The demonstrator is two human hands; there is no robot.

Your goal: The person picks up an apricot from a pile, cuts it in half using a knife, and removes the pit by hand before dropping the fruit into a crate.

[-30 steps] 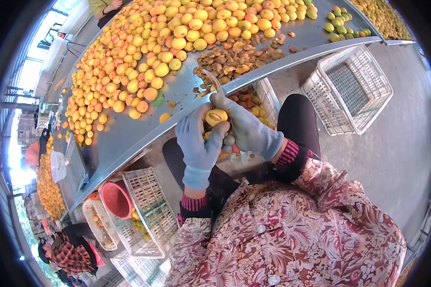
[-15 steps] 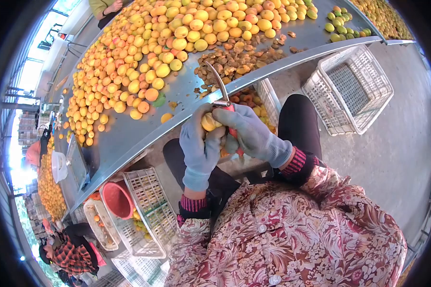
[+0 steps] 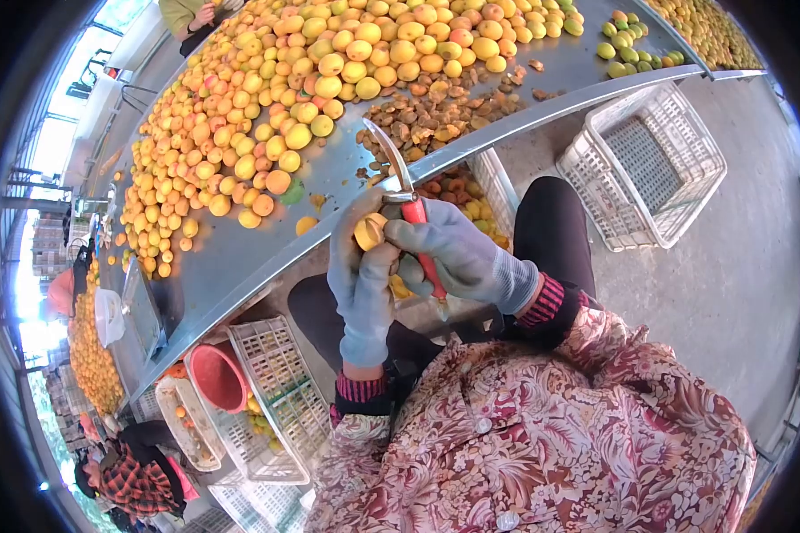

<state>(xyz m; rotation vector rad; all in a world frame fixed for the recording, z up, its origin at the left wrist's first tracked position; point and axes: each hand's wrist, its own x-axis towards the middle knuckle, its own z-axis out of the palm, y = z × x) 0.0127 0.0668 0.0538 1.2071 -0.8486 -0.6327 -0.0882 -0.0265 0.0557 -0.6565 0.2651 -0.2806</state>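
Left hand (image 3: 362,282) pinches cut fruit (image 3: 370,232), probably to steady it. Right hand (image 3: 471,256) curls round the knife (image 3: 412,211), blade outward, presumably safer.

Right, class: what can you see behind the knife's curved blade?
Behind the blade, brown pieces lie on the metal table, whose edge passes behind the blade's lower end. Whatever the blade itself covers can't be seen.

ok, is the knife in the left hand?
No, the right hand grips the knife by its red handle, while the left hand holds a fruit.
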